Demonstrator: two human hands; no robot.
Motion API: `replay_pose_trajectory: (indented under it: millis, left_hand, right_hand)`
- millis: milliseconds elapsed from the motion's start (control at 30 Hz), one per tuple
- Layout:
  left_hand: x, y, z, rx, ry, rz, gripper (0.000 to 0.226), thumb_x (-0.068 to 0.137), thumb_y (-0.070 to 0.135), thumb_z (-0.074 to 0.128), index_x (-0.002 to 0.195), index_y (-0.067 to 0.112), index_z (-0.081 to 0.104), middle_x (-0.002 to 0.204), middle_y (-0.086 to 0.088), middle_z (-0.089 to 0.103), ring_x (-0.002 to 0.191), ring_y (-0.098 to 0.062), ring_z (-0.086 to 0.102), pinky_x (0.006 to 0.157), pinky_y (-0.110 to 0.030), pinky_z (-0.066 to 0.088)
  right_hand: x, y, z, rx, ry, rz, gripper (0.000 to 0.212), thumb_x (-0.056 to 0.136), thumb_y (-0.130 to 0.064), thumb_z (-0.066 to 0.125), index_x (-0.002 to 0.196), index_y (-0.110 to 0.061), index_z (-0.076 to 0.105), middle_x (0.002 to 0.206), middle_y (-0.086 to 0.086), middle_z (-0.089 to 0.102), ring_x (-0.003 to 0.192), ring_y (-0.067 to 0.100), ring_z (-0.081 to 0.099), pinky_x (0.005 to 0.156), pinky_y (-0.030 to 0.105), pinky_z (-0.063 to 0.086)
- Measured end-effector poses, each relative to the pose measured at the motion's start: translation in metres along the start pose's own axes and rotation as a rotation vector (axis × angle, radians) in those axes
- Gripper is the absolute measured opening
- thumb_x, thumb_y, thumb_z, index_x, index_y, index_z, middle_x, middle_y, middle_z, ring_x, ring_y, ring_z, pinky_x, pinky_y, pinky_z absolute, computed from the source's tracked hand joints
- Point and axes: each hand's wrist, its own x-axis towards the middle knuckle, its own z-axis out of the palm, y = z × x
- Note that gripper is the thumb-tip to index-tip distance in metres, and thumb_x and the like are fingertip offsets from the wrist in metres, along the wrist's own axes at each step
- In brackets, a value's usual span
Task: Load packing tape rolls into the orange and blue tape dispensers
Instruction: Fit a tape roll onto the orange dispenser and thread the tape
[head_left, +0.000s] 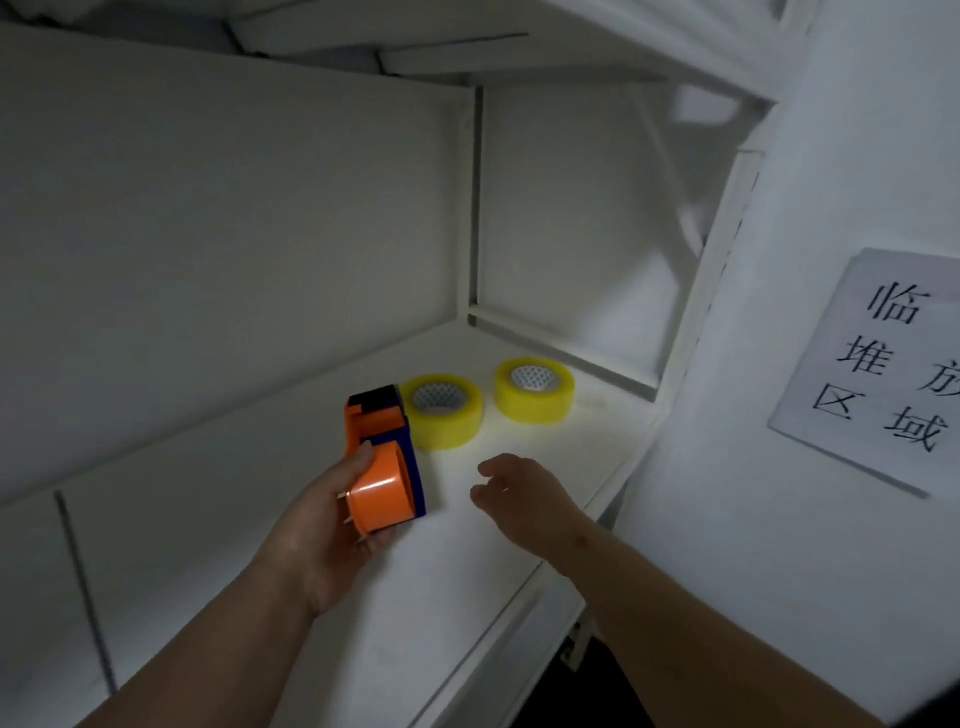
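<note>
My left hand grips an orange and blue tape dispenser just above the white shelf, its orange drum toward me. Two yellowish packing tape rolls lie flat on the shelf behind it: the nearer roll is partly hidden by the dispenser, the farther roll sits to its right. My right hand hovers over the shelf right of the dispenser, fingers apart and curled, holding nothing. It is a short way in front of both rolls.
The shelf is a white metal bay with a back wall and a side rail close behind the rolls. A paper sign with black characters hangs on the wall to the right. Another shelf spans overhead.
</note>
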Motion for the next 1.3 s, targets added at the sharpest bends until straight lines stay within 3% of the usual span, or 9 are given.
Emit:
replay_pose_trajectory:
  millis: [167,333,467,633,833,967,1133,1233,1300]
  left_hand:
    - [0.046,0.006,0.010,-0.043,0.101,0.055,0.056,0.065,0.038,0.074,0.118,0.022,0.068,0.102,-0.006,0.072,0.082,-0.021,0.066,0.045,-0.026,0.055]
    - [0.074,0.000,0.027,-0.101,0.223,0.125,0.057,0.064,0.038,0.074,0.119,0.022,0.067,0.106,-0.008,0.073,0.085,-0.024,0.065,0.064,-0.033,0.049]
    - [0.081,-0.005,0.038,-0.163,0.330,0.180,0.047,0.068,0.036,0.075,0.113,0.022,0.070,0.097,-0.005,0.077,0.086,-0.024,0.067,0.067,-0.035,0.049]
    - [0.081,-0.014,0.039,-0.243,0.451,0.214,0.037,0.084,0.033,0.071,0.119,0.022,0.067,0.113,-0.009,0.073,0.096,-0.028,0.068,0.077,-0.039,0.053]
    - [0.071,-0.019,0.036,-0.279,0.527,0.236,0.045,0.080,0.033,0.072,0.122,0.021,0.064,0.119,-0.012,0.071,0.104,-0.031,0.067,0.081,-0.041,0.055]
    - [0.062,-0.021,0.035,-0.354,0.536,0.257,0.043,0.084,0.033,0.070,0.125,0.021,0.063,0.121,-0.011,0.070,0.100,-0.029,0.067,0.076,-0.040,0.054]
    - [0.042,-0.026,0.028,-0.399,0.573,0.295,0.044,0.084,0.035,0.069,0.126,0.021,0.062,0.118,-0.011,0.069,0.097,-0.029,0.066,0.072,-0.039,0.052]
    - [0.027,-0.025,0.018,-0.406,0.577,0.332,0.044,0.086,0.036,0.068,0.126,0.022,0.061,0.117,-0.010,0.068,0.095,-0.027,0.066,0.075,-0.038,0.052]
    - [0.016,-0.023,0.010,-0.417,0.572,0.352,0.043,0.086,0.037,0.068,0.127,0.022,0.061,0.118,-0.010,0.068,0.096,-0.027,0.065,0.078,-0.039,0.052]
  right_hand:
    - [0.078,0.011,-0.003,-0.264,0.018,-0.187,0.045,0.089,-0.031,0.057,0.132,-0.017,0.052,0.130,0.012,0.051,0.120,0.030,0.050,0.103,0.038,0.040]
    - [0.141,0.018,-0.007,-0.475,-0.022,-0.470,0.054,0.086,-0.028,0.056,0.137,-0.018,0.043,0.139,0.011,0.044,0.128,0.031,0.039,0.106,0.036,0.035]
    - [0.177,0.021,-0.013,-0.680,-0.086,-0.638,0.056,0.085,-0.025,0.054,0.139,-0.016,0.038,0.146,0.008,0.038,0.135,0.027,0.032,0.111,0.040,0.026]
    - [0.199,0.026,-0.006,-0.791,-0.238,-0.709,0.066,0.084,-0.025,0.053,0.145,-0.027,0.027,0.151,0.002,0.032,0.144,0.022,0.018,0.115,0.055,0.001]
    - [0.208,0.018,-0.003,-0.855,-0.279,-0.720,0.061,0.083,-0.021,0.053,0.141,-0.029,0.035,0.145,0.003,0.039,0.140,0.023,0.024,0.113,0.059,-0.004]
    - [0.205,0.009,-0.002,-0.791,-0.356,-0.670,0.052,0.089,-0.038,0.053,0.138,-0.031,0.040,0.146,0.000,0.041,0.138,0.021,0.029,0.113,0.057,0.002]
    - [0.176,-0.012,0.001,-0.528,-0.371,-0.572,0.044,0.088,-0.041,0.054,0.129,-0.024,0.049,0.133,0.001,0.055,0.126,0.025,0.047,0.107,0.046,0.026]
    - [0.153,-0.028,-0.002,-0.148,-0.482,-0.452,0.034,0.087,-0.035,0.061,0.116,-0.017,0.057,0.117,0.006,0.063,0.108,0.029,0.059,0.092,0.040,0.045]
    - [0.135,-0.038,-0.006,0.128,-0.604,-0.352,0.026,0.089,-0.026,0.062,0.112,-0.015,0.060,0.107,0.007,0.066,0.090,0.023,0.063,0.071,0.031,0.048]
